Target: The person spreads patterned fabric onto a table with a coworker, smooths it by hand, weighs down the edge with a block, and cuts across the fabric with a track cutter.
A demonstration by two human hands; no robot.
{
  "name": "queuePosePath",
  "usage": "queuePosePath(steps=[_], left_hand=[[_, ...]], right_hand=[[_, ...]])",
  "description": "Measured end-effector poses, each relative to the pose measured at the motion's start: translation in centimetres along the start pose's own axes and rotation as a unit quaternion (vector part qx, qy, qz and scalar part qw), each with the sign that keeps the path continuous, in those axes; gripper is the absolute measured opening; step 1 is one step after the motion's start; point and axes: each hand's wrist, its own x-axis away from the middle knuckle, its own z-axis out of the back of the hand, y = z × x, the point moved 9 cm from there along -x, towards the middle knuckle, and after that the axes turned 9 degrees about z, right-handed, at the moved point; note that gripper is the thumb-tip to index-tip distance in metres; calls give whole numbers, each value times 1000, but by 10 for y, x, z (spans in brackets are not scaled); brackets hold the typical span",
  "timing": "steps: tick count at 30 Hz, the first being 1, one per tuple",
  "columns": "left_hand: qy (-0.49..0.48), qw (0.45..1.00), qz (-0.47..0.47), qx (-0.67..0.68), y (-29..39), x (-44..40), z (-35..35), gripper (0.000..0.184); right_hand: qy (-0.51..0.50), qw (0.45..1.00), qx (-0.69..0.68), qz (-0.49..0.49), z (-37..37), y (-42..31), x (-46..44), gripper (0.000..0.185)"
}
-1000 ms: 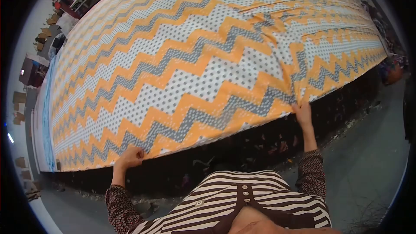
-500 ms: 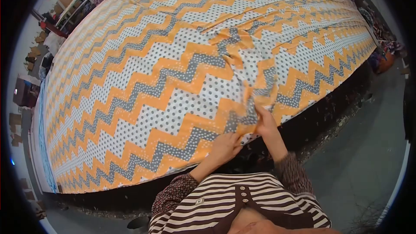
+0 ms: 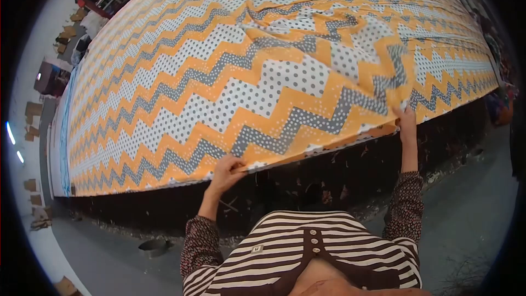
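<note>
A wide sheet of fabric in orange, grey and white zigzags with dots covers a large table. Its near edge is pinched by my left hand, left of centre, fingers closed on the hem. Farther right, my right hand grips the same edge and lifts it a little, so the cloth billows and folds behind that hand. Between my hands the hem runs taut. Wrinkles spread across the fabric toward the far right.
The table's dark side drops below the hem. A round metal bowl-like object sits on the grey floor at left. Boxes and piled goods line the left wall. More bundled cloth lies by the right end.
My hands have moved apart along the edge, the left hand leftward and the right hand right and up. The bunched cloth between them has spread out.
</note>
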Motion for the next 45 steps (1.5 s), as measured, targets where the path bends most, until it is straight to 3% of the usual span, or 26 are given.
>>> queuePosePath(steps=[1,3,7,9,10,11,12,14,15,18,19,21,23,24,25,26,27,29,31,33,35,37,39,40,42,45], left_hand=[[-7,1000,10,11,-7,0,-2,20],[-4,1000,23,1,-9,0,-1,17],[12,995,64,80,-17,-5,-1,17],[13,998,41,-55,-11,-7,-4,16],[-14,992,60,-111,3,-12,-7,16],[-13,987,106,-119,17,-15,-13,16],[-12,980,152,-127,26,-23,-26,17],[-29,992,63,-109,73,-53,-80,18],[-24,994,67,-80,117,-69,-102,17],[53,989,-136,-10,204,-111,-197,15],[31,988,-135,-63,214,-126,-249,17],[-148,982,-47,-104,229,-142,-324,21],[-117,978,-132,-109,263,-131,-327,27],[-66,974,-188,-106,271,-124,-317,35],[-60,975,-183,-111,271,-125,-313,35],[-82,976,-170,-112,270,-127,-315,38],[-105,975,-162,-111,270,-127,-318,40],[-116,975,-147,-123,273,-127,-318,44],[-98,978,-137,-123,273,-130,-321,46],[-75,984,-98,-128,274,-132,-321,44],[-58,984,-70,-154,277,-134,-323,41],[-53,980,-23,-188,267,-131,-327,37],[-25,980,8,-199,265,-133,-327,31],[12,986,3,-169,272,-130,-324,27],[70,982,11,-176,277,-127,-321,16],[101,985,20,-138,272,-120,-319,13]], right_hand=[[-10,1000,-2,2,10,18,-2,30],[-40,978,162,126,14,37,-6,25],[-66,946,270,167,10,31,2,18],[-69,926,306,211,8,32,2,20],[-68,912,314,253,4,30,4,21],[-103,933,296,174,-1,20,10,22],[-87,937,255,221,-3,14,14,22],[-131,920,335,153,-7,18,13,21],[-130,912,328,210,-7,24,12,22],[-160,880,390,219,-19,5,16,22],[-174,869,406,223,-20,6,16,20],[-190,861,396,256,-25,-6,16,14],[-181,889,289,307,-30,-18,10,12],[-194,968,93,132,-31,23,-7,13],[-200,966,87,136,-33,36,-21,13],[-222,964,-148,-16,-59,32,-25,13],[-224,886,-370,-165,-88,23,-27,13],[-163,856,-415,-263,-112,42,-72,19],[-191,822,-499,-196,-109,27,-157,31],[-104,850,-507,-99,-47,0,-256,36],[-139,831,-538,0,44,-45,-324,34],[99,876,-470,28,167,-81,-329,36],[-74,835,-534,112,255,-113,-315,36],[-61,836,-533,121,286,-112,-293,36],[92,866,-430,236,349,-118,-250,35],[137,922,-311,188,391,-33,-275,28]])
